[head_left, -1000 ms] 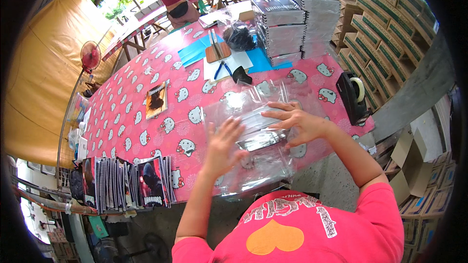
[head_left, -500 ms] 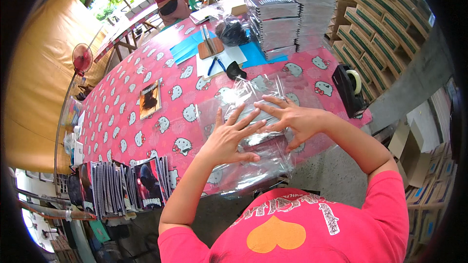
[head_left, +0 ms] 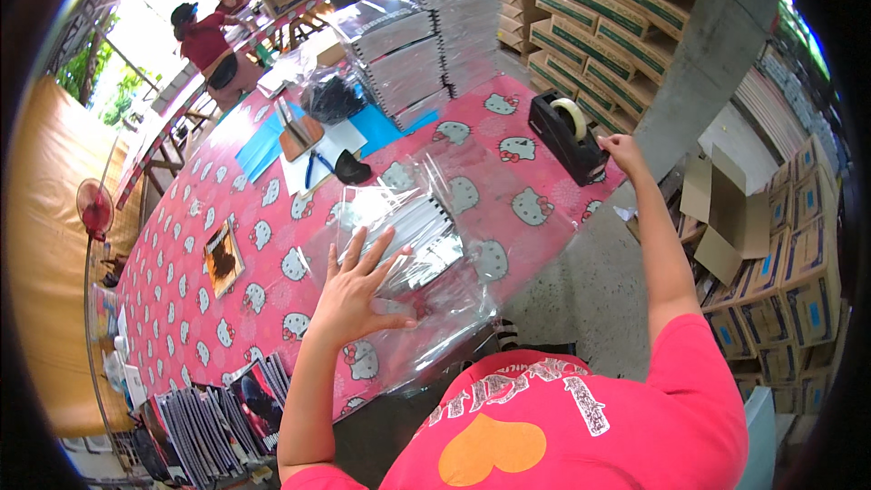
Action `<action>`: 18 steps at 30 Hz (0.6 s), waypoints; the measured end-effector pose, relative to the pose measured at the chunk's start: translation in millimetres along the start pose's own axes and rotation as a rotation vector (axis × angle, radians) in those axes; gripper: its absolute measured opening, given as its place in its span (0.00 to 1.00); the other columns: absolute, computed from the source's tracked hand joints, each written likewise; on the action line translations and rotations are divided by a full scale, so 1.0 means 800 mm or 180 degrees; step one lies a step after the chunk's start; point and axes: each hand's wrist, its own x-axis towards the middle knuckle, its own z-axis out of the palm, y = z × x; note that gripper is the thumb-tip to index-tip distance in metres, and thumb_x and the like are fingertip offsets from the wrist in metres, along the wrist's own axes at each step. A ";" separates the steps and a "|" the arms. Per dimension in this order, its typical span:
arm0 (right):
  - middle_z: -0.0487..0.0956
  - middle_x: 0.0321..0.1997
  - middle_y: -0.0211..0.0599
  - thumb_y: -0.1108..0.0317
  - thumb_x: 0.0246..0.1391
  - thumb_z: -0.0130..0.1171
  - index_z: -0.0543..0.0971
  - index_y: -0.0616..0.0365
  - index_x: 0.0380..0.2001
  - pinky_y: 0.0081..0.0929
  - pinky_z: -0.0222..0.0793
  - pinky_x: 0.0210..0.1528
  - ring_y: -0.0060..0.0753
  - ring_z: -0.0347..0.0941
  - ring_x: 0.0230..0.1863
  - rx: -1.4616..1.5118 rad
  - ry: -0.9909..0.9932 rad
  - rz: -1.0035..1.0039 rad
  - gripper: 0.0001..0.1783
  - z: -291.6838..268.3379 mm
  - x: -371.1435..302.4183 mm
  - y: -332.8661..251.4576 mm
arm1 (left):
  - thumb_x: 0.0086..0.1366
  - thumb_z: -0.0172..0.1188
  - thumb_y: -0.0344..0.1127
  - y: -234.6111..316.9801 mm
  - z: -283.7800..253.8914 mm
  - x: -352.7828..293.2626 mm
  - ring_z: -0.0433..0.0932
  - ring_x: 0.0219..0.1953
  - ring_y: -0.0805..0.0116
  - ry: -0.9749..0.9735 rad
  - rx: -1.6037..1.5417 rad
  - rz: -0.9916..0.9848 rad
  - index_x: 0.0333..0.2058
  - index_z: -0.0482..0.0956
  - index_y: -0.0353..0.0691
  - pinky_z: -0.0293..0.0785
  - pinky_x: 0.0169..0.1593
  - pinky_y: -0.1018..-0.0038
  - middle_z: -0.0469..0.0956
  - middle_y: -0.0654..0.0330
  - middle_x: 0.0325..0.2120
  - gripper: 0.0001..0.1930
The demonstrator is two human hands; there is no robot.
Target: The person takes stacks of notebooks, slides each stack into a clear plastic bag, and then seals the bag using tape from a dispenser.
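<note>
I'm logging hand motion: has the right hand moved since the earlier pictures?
Yes: the right hand moved rightward off the clear plastic, to the near end of the black tape dispenser.

A white-paged, black-coiled bundle [head_left: 415,234] lies under clear plastic film [head_left: 458,308] near the tabletop's [head_left: 227,218] front edge, a black tape dispenser [head_left: 564,147] by the right edge.

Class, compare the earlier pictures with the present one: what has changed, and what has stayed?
The right hand has left the clear plastic and moved rightward to the black tape dispenser; whether it grasps anything there is unclear. The left hand still rests on the clear plastic; the tall notebook stacks stayed put.
</note>
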 end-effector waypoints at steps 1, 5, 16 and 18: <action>0.80 0.26 0.37 0.56 0.47 0.62 0.81 0.61 0.30 0.24 0.68 0.35 0.26 0.74 0.29 -0.0091 -0.0110 0.0104 0.17 0.002 0.000 -0.007 | 0.31 0.68 0.64 0.001 0.000 0.000 0.42 0.67 0.55 -0.0011 -0.0017 -0.0023 0.60 0.59 0.66 0.39 0.63 0.42 0.51 0.69 0.64 0.51; 0.79 0.23 0.34 0.58 0.47 0.62 0.80 0.61 0.29 0.22 0.66 0.31 0.25 0.73 0.27 0.0162 -0.0464 0.0003 0.15 0.007 0.008 -0.013 | 0.29 0.69 0.62 0.004 -0.003 -0.005 0.42 0.67 0.54 -0.0041 -0.0023 -0.0092 0.60 0.59 0.66 0.39 0.63 0.43 0.50 0.69 0.64 0.53; 0.67 0.16 0.22 0.66 0.52 0.56 0.74 0.58 0.23 0.20 0.49 0.12 0.16 0.56 0.12 0.2235 -0.1998 0.1192 0.09 0.051 -0.087 -0.025 | 0.33 0.67 0.64 -0.001 -0.003 -0.007 0.41 0.67 0.53 -0.0025 -0.0036 0.0006 0.60 0.57 0.65 0.37 0.63 0.41 0.48 0.68 0.65 0.51; 0.67 0.16 0.22 0.63 0.53 0.56 0.74 0.58 0.23 0.19 0.49 0.12 0.15 0.56 0.12 0.2349 -0.2591 0.0298 0.10 0.050 -0.106 -0.130 | 0.35 0.66 0.65 -0.004 0.000 -0.004 0.40 0.67 0.53 -0.0008 -0.0054 0.0006 0.61 0.57 0.66 0.37 0.63 0.40 0.47 0.68 0.65 0.50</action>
